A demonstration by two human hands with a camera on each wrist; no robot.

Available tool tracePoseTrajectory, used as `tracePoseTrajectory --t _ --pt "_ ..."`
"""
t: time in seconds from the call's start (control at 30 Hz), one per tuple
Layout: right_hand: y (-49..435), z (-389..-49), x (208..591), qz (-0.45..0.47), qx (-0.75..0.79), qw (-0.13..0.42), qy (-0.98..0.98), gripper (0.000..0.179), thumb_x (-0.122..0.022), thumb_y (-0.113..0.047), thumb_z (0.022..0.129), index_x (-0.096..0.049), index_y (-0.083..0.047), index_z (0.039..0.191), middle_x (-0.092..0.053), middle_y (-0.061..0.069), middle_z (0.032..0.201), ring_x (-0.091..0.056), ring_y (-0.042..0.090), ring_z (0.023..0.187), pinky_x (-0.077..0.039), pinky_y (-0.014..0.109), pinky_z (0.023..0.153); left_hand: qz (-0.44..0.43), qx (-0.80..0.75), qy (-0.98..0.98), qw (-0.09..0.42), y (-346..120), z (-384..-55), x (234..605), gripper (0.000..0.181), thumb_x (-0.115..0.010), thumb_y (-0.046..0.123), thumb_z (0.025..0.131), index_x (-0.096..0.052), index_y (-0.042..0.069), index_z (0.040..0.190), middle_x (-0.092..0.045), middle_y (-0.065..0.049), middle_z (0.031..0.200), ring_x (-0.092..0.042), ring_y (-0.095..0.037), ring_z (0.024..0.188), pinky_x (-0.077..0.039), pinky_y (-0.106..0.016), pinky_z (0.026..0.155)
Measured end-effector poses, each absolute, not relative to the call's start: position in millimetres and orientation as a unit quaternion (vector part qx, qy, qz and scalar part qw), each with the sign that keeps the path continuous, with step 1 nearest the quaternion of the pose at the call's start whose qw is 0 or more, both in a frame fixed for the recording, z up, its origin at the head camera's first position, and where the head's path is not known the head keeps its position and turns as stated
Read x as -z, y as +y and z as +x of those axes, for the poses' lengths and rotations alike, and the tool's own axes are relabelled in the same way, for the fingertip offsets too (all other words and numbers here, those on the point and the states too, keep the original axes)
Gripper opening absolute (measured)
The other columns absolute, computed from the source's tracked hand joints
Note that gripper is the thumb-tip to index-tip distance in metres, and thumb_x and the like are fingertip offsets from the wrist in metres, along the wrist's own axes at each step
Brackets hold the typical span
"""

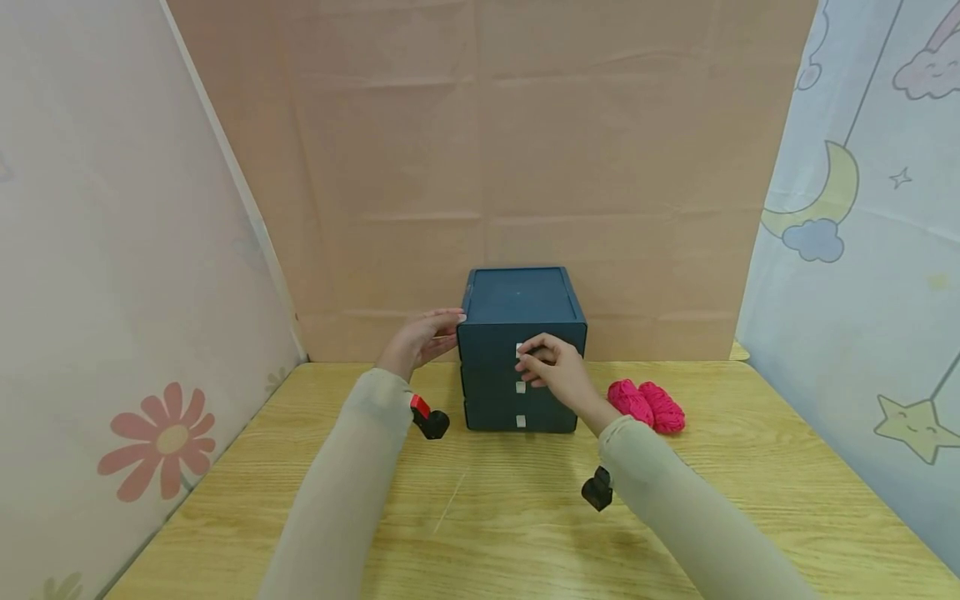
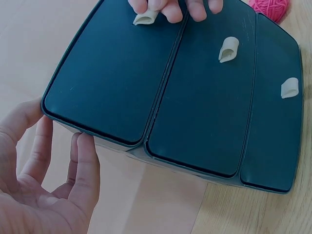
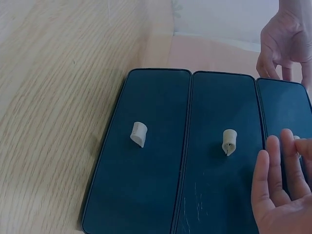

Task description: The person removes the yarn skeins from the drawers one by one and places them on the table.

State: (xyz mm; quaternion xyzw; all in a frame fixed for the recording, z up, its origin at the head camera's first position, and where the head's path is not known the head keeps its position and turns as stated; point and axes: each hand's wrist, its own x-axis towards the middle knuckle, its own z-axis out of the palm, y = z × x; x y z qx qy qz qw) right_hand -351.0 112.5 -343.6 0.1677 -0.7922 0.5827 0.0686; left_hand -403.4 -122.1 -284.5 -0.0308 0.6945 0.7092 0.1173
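A dark blue three-drawer box (image 1: 522, 297) stands on the table with its drawer fronts facing me. Each front carries a small whitish pull tab; the middle tab (image 2: 230, 48) and bottom tab (image 2: 290, 87) are untouched. My right hand (image 1: 561, 368) is at the top drawer, thumb and index finger pinching its pull tab (image 2: 146, 18), the other fingers held out loosely. At the box's upper left edge, my left hand (image 1: 422, 340) rests its fingertips against the side, fingers relaxed. All drawers look closed.
Two bright pink skeins of yarn (image 1: 647, 406) lie on the wooden table (image 1: 480, 517) to the right of the box. Behind it hangs a tan backdrop (image 1: 600, 167). Patterned white sheets (image 1: 885, 300) flank both sides.
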Motion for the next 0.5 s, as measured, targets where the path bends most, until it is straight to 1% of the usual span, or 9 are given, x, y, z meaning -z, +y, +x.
tracePoseTrajectory --t 0.17,0.3,0.4,0.5 --pt "114 -349 342 0.172 -0.585 0.062 -0.790 0.022 -0.057 -0.014 0.098 -0.060 -0.003 0.117 -0.070 0.017 0.101 -0.068 0.032 0.086 -0.060 0.033 0.074 -0.033 -0.710 0.694 0.115 -122 -405 286 0.039 -0.069 0.022 0.091 -0.062 0.013 0.128 -0.057 -0.003 0.101 -0.059 -0.012 0.083 -0.045 -0.033 0.106" --pt "117 -343 340 0.186 -0.590 0.053 -0.784 0.027 -0.057 -0.016 0.098 -0.059 -0.004 0.123 -0.070 0.017 0.103 -0.069 0.028 0.086 -0.060 0.033 0.075 -0.036 -0.709 0.695 0.113 -122 -405 286 0.039 -0.069 0.022 0.091 -0.062 0.013 0.128 -0.056 -0.002 0.098 -0.059 -0.012 0.081 -0.046 -0.033 0.105" --pt "119 -336 339 0.196 -0.594 0.043 -0.779 0.031 -0.058 -0.017 0.097 -0.057 -0.003 0.125 -0.070 0.017 0.104 -0.068 0.031 0.088 -0.060 0.032 0.075 -0.037 -0.705 0.699 0.112 -121 -404 285 0.039 -0.069 0.022 0.090 -0.063 0.014 0.127 -0.057 -0.002 0.096 -0.060 -0.011 0.080 -0.047 -0.032 0.103" --pt "120 -328 340 0.202 -0.592 0.037 -0.779 0.033 -0.060 -0.017 0.096 -0.056 -0.001 0.125 -0.069 0.019 0.105 -0.067 0.037 0.089 -0.060 0.032 0.075 -0.035 -0.706 0.698 0.112 -120 -404 285 0.039 -0.069 0.022 0.090 -0.062 0.013 0.127 -0.057 -0.002 0.096 -0.060 -0.011 0.079 -0.047 -0.032 0.104"
